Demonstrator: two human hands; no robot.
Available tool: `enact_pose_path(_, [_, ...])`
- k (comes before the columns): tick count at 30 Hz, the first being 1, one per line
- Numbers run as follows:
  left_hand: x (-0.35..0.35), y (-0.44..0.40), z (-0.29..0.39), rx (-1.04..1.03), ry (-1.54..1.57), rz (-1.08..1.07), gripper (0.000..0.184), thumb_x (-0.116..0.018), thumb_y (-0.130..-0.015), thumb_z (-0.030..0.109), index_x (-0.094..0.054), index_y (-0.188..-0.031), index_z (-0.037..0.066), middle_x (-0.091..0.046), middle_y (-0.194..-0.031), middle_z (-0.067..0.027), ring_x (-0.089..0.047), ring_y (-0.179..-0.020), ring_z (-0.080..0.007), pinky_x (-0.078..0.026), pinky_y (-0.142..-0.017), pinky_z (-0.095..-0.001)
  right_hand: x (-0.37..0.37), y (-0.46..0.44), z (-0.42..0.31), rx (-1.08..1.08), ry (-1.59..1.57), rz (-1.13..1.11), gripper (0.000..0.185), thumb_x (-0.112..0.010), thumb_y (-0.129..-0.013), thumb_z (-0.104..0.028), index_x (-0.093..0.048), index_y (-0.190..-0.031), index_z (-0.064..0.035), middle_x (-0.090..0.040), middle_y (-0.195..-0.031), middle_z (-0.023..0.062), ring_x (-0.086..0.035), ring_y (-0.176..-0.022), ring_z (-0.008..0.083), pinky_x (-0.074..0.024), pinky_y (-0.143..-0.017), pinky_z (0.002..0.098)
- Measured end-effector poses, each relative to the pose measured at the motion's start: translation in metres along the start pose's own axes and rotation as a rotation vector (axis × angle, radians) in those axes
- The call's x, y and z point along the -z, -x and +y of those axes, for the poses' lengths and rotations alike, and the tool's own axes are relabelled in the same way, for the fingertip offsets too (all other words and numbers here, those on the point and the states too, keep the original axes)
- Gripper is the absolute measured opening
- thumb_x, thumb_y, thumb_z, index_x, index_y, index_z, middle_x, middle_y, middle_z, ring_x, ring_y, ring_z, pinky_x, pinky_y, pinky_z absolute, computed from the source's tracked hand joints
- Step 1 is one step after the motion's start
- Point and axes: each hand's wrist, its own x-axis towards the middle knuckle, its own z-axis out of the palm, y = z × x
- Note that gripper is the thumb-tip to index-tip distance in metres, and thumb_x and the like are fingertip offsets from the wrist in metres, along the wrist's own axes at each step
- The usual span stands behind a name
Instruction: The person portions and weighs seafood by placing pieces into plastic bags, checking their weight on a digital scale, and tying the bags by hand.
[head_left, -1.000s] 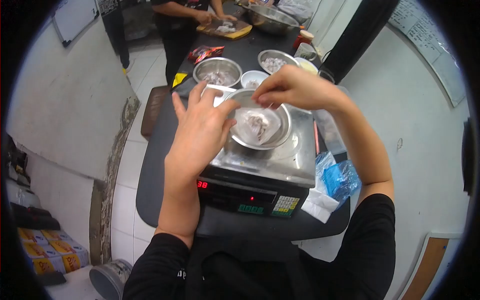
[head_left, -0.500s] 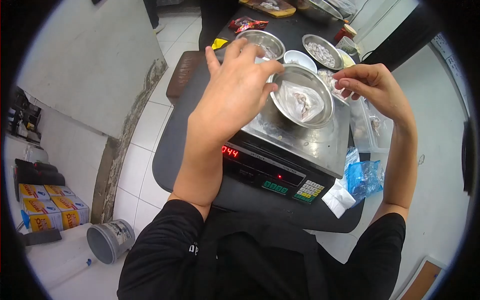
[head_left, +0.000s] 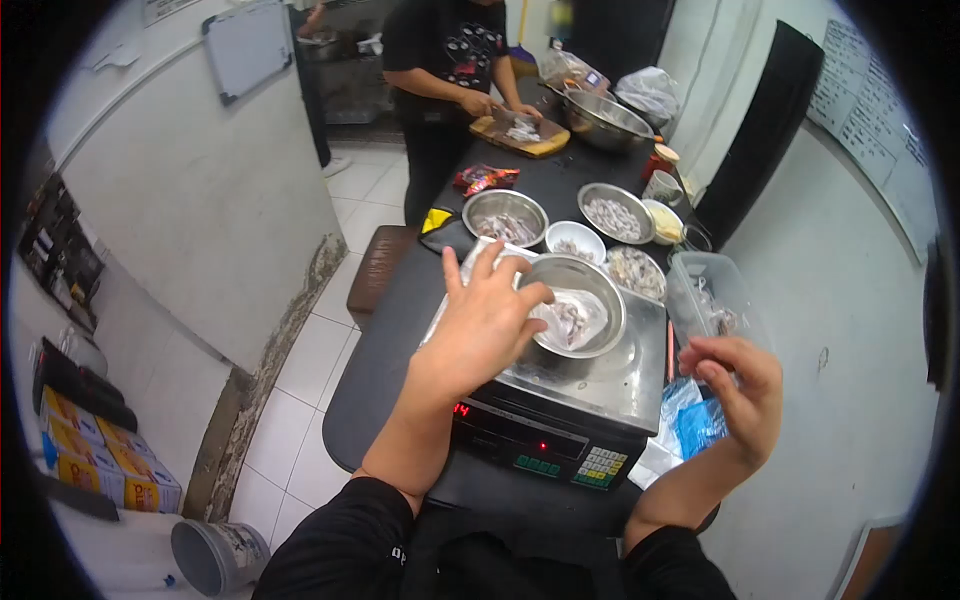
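Note:
My left hand (head_left: 482, 322) is open, its fingers spread over the left rim of a steel bowl (head_left: 612, 318); I cannot tell whether they touch it. Inside the bowl is a clear plastic bag (head_left: 590, 312) with pale, greyish pieces of what looks like raw seafood. The bowl stands on the steel plate of a digital scale (head_left: 625, 385), whose red display is partly hidden by my left wrist. My right hand (head_left: 740, 385) hangs in the air right of the scale, fingers loosely curled and thumb apart, with nothing visible in it. Blue plastic bags (head_left: 698, 425) lie below it.
Behind the scale stand steel bowls (head_left: 545, 222) and a white bowl (head_left: 560, 232) of similar pieces. A clear plastic tub (head_left: 705, 270) is at the right. Across the table, another person (head_left: 440, 70) cuts at a wooden board (head_left: 548, 146). A stool (head_left: 375, 265) is at the left.
My view has tilted up, bringing the person at the cutting board into sight. The right hand has moved down and away from the bowl. The left hand remains at its rim.

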Motion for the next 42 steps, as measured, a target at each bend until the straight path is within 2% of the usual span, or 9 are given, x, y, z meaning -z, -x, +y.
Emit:
enact_pose_path(4, [0.005, 0.003, 0.004, -0.032, -0.017, -0.020, 0.030, -0.070, -0.084, 0.030, -0.064, -0.107, 0.012, -0.052, -0.122, -0.0147, -0.034, -0.133, -0.0398, -0.019, -0.102, -0.0757, 0.000, 0.025, 0.013, -0.012, -0.083, 0.077, 0.020, -0.065, -0.086, -0.004, -0.067, -0.103, 0.0067, -0.070, -0.088, 0.0148, -0.067, -0.077, 0.0184, -0.0524, -0.071, 0.0281])
enact_pose_path(9, [0.006, 0.003, 0.005, -0.042, -0.020, -0.005, 0.032, -0.069, -0.085, 0.033, -0.063, -0.108, 0.011, -0.052, -0.122, -0.0154, -0.034, -0.134, -0.0399, -0.019, -0.101, -0.0765, 0.006, 0.035, 0.021, 0.017, -0.194, 0.195, 0.019, -0.064, -0.087, -0.003, -0.067, -0.103, 0.0066, -0.069, -0.085, 0.0167, -0.067, -0.074, 0.0206, -0.0536, -0.068, 0.0291])
enact_pose_path(15, [0.002, 0.003, 0.014, -0.066, -0.004, -0.042, 0.034, -0.068, -0.086, 0.036, -0.063, -0.109, 0.010, -0.052, -0.122, -0.0160, -0.034, -0.134, -0.0402, -0.020, -0.100, -0.0770, 0.005, 0.028, 0.028, 0.037, -0.169, 0.228, 0.019, -0.063, -0.089, -0.005, -0.067, -0.103, 0.0069, -0.068, -0.083, 0.0153, -0.066, -0.071, 0.0197, -0.0528, -0.068, 0.0283])
enact_pose_path(37, [0.009, 0.007, 0.013, -0.075, 0.007, -0.067, 0.037, -0.069, -0.084, 0.037, -0.063, -0.111, 0.011, -0.052, -0.126, -0.0146, -0.034, -0.135, -0.0392, -0.018, -0.103, -0.0756, -0.002, 0.018, 0.035, -0.059, -0.063, 0.218, 0.016, -0.061, -0.090, -0.003, -0.067, -0.101, 0.0074, -0.068, -0.084, 0.0129, -0.067, -0.073, 0.0171, -0.0525, -0.069, 0.0268])
enact_pose_path(39, [0.009, 0.007, 0.012, -0.076, 0.016, -0.067, 0.037, -0.069, -0.085, 0.036, -0.063, -0.111, 0.011, -0.052, -0.126, -0.0145, -0.033, -0.135, -0.0391, -0.017, -0.103, -0.0755, -0.001, 0.019, 0.038, -0.034, -0.035, 0.179, 0.019, -0.061, -0.094, -0.008, -0.067, -0.108, 0.0037, -0.068, -0.086, 0.0115, -0.064, -0.072, 0.0159, -0.0494, -0.067, 0.0257])
enact_pose_path(42, [0.007, 0.007, 0.011, -0.108, 0.036, -0.022, 0.038, -0.072, -0.081, 0.034, -0.065, -0.107, 0.007, -0.053, -0.119, -0.0176, -0.036, -0.131, -0.0419, -0.020, -0.099, -0.0771, -0.002, 0.018, 0.036, -0.044, -0.041, 0.179, 0.019, -0.061, -0.093, -0.008, -0.067, -0.108, 0.0036, -0.068, -0.086, 0.0114, -0.064, -0.072, 0.0158, -0.0495, -0.067, 0.0256])
